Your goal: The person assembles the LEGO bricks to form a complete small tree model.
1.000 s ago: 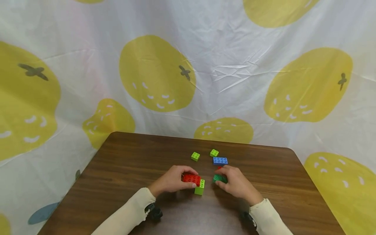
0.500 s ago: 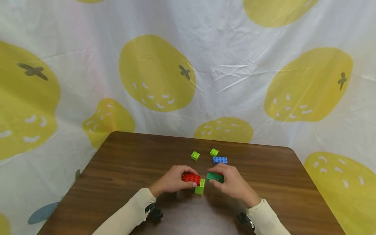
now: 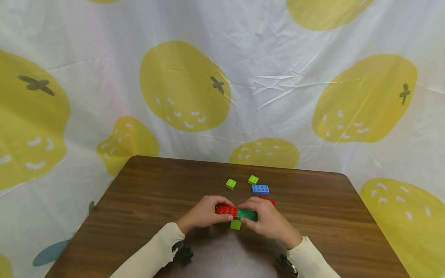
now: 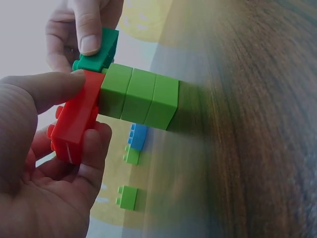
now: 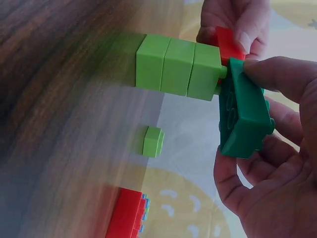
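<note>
Three light green bricks (image 4: 139, 95) stand stacked as a short tower on the table. My left hand (image 3: 204, 211) pinches a long red brick (image 4: 78, 116), which sits across part of the tower's top and overhangs to the left. Between thumb and fingers, my right hand (image 3: 269, 219) grips a dark green brick (image 5: 243, 114) over the tower's right side, end to end with the red one. In the right wrist view the dark green brick is slightly tilted, and light green studs show beneath its edge.
Behind the hands lie a blue brick (image 3: 260, 189), a small light green brick (image 3: 253, 179) and another light green brick (image 3: 231, 183). A second red brick (image 3: 268, 200) lies just behind my right hand, partly hidden. A patterned curtain (image 3: 271, 96) hangs beyond the table (image 3: 167, 173).
My right hand has carried the dark green brick left from beside the second red brick to the tower, covering its bare top studs. My left hand has stayed on the red brick.
</note>
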Motion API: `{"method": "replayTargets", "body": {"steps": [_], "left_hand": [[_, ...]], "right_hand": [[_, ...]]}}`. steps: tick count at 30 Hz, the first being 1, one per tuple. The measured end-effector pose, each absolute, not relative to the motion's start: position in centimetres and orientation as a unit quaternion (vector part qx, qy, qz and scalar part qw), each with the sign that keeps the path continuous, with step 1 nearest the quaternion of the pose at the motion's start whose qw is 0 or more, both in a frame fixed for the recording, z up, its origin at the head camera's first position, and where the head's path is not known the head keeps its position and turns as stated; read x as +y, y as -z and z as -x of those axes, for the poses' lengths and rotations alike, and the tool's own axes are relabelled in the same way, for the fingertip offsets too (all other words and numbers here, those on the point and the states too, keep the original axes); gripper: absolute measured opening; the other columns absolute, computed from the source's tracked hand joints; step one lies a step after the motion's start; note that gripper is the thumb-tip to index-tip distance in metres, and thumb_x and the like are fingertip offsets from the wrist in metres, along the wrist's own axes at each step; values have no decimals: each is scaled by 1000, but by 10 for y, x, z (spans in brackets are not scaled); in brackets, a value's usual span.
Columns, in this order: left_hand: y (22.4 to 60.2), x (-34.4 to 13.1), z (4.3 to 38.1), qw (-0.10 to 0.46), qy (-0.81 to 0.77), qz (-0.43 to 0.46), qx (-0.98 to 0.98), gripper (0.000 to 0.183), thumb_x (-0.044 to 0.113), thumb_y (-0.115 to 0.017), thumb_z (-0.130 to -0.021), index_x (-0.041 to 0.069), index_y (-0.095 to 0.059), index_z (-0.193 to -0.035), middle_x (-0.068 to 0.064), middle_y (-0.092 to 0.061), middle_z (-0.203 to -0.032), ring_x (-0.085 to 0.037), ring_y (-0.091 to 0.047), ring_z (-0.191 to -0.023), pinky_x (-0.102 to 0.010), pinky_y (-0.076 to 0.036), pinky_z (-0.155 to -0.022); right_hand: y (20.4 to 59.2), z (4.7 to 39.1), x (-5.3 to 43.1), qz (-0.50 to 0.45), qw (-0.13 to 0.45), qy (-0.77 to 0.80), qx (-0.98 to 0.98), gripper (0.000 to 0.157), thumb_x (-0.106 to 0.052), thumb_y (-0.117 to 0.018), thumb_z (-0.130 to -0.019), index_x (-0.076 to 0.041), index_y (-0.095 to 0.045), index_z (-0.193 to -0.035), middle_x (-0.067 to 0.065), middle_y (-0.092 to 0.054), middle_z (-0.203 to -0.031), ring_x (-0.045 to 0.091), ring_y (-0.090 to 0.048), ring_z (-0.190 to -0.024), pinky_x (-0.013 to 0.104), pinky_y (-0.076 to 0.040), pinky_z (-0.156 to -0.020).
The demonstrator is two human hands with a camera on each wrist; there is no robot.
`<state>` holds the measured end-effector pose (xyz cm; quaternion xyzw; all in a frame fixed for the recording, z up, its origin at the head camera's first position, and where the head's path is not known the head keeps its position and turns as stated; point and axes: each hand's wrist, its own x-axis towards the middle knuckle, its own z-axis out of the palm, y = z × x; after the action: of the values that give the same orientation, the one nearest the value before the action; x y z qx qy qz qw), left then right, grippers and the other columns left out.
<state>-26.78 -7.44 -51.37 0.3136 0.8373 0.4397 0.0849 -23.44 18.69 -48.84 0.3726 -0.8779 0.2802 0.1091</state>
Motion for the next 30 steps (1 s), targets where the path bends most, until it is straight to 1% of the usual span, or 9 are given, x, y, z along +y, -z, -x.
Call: {"method": "replayTargets", "body": {"steps": [3, 8, 13, 17, 21, 26, 30], "left_hand": [[513, -74, 268, 85, -439, -315, 837, 32, 33, -82, -93, 18, -75, -122, 4, -74, -108, -7, -62, -89, -25, -54, -78], [512, -74, 267, 90, -438, -312, 838, 32, 32, -82, -94, 18, -76, -122, 4, -73, -107, -8, -61, -88, -24, -53, -76], [512, -74, 267, 96, -440, -309, 838, 32, 33, -82, -94, 17, -75, -122, 3, -73, -108, -9, -61, -89, -25, -54, -76], [514, -74, 267, 100, -441, -307, 837, 32, 32, -81, -95, 16, -75, -122, 3, -74, -109, -10, -62, -90, -25, -55, -77], [514, -74, 268, 101, -437, -303, 841, 32, 31, -82, -94, 17, -76, -122, 3, -74, -110, -10, -62, -91, -26, -55, -79], [510, -73, 267, 90, -431, -308, 844, 32, 32, -83, -94, 17, -76, -121, 4, -74, -109, -8, -62, -91, -26, -53, -80], [508, -72, 267, 85, -427, -314, 844, 31, 33, -82, -94, 17, -77, -120, 5, -75, -107, -6, -61, -89, -25, -53, -79]], "right_hand": [[489, 234, 186, -373, 110, -281, -877, 32, -16, -87, -86, -11, -78, -116, -6, -74, -107, 8, -66, -95, 30, -59, -82], [493, 237, 188, -374, 94, -297, -874, 31, -16, -87, -88, -12, -79, -118, -7, -75, -108, 8, -68, -97, 30, -59, -83], [497, 240, 191, -351, 70, -333, -872, 33, -17, -89, -86, -13, -80, -117, -8, -77, -105, 6, -68, -92, 28, -58, -79], [497, 242, 192, -327, 48, -356, -874, 32, -21, -90, -86, -15, -81, -116, -7, -79, -102, 4, -68, -88, 25, -58, -76], [497, 244, 191, -323, 34, -365, -873, 31, -21, -91, -85, -15, -82, -114, -7, -79, -99, 4, -69, -87, 25, -58, -74], [494, 244, 190, -322, 33, -359, -876, 32, -19, -93, -82, -15, -82, -112, -9, -78, -97, 3, -68, -86, 25, -57, -74], [492, 243, 188, -323, 31, -355, -877, 31, -16, -93, -81, -13, -82, -110, -5, -78, -97, 3, -67, -85, 24, -56, -72]]}}
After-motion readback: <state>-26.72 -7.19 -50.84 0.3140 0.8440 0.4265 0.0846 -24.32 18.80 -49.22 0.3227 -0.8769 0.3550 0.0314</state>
